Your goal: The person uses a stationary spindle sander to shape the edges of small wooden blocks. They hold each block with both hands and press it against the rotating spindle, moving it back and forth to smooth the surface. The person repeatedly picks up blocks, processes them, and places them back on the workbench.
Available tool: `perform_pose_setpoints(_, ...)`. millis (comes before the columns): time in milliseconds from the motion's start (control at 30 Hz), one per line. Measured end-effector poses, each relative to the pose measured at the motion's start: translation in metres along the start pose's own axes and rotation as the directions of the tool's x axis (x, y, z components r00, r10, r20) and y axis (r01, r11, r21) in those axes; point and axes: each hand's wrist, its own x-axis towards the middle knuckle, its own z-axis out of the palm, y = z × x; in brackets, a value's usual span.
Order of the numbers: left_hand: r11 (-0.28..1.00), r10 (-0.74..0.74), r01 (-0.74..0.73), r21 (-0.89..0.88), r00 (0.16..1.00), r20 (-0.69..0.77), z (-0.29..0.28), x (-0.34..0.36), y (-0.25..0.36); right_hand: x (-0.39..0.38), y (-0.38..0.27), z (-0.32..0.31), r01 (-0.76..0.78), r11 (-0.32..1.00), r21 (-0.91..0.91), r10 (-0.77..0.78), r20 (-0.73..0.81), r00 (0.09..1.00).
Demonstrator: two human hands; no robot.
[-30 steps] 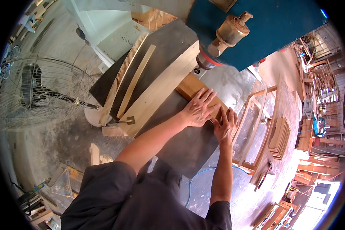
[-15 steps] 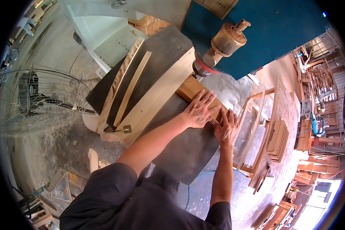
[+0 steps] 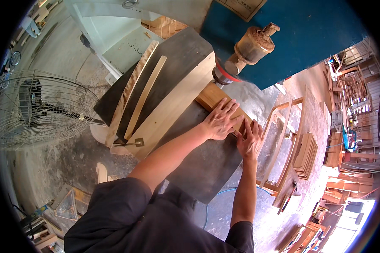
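Note:
A brown board (image 3: 211,99) lies on the dark metal machine table (image 3: 198,164), its upper end under a red-rimmed tool head (image 3: 223,74) with a dusty cylinder above. My left hand (image 3: 219,122) rests on the board with fingers stretched out. Just right of it, my right hand (image 3: 250,143) grips the board's near end with bent fingers and thumb at the edge. Alongside are a wide pale plank (image 3: 171,105), a narrow strip (image 3: 145,95) and a rough-edged strip (image 3: 128,95).
A caged fan (image 3: 40,109) stands left of the machine, whose teal housing (image 3: 295,29) is above. To the right are a wooden frame (image 3: 272,160), stacked boards (image 3: 306,156) and piled timber. A blue hose (image 3: 226,189) runs below the table.
The view has shifted slightly, with the table and tool head sitting lower in the picture than a second ago. Both hands stay in nearly the same place on the board.

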Motion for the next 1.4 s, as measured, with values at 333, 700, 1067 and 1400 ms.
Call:
perform_pose_setpoints(333,1.000,0.005,-0.004,0.026,1.000,-0.016,0.0028,0.0036,-0.0017,0.0026,0.0023,0.0033,0.006,1.000,-0.014,-0.006,-0.012,1.000)
perform_pose_setpoints(700,1.000,0.008,-0.008,-0.003,1.000,-0.009,0.0016,0.0039,-0.0025,0.0027,0.0042,0.0052,0.004,1.000,-0.008,-0.004,-0.016,1.000)
perform_pose_setpoints(1067,1.000,0.007,-0.007,-0.007,1.000,-0.007,0.0008,0.0058,-0.0028,0.0065,-0.0020,-0.0026,0.032,0.997,-0.063,-0.035,-0.038,0.999)
perform_pose_setpoints(1400,1.000,0.012,-0.012,0.003,1.000,-0.006,0.0035,0.0082,-0.0052,0.0071,0.0010,-0.0010,0.007,1.000,-0.027,-0.007,-0.010,1.000)
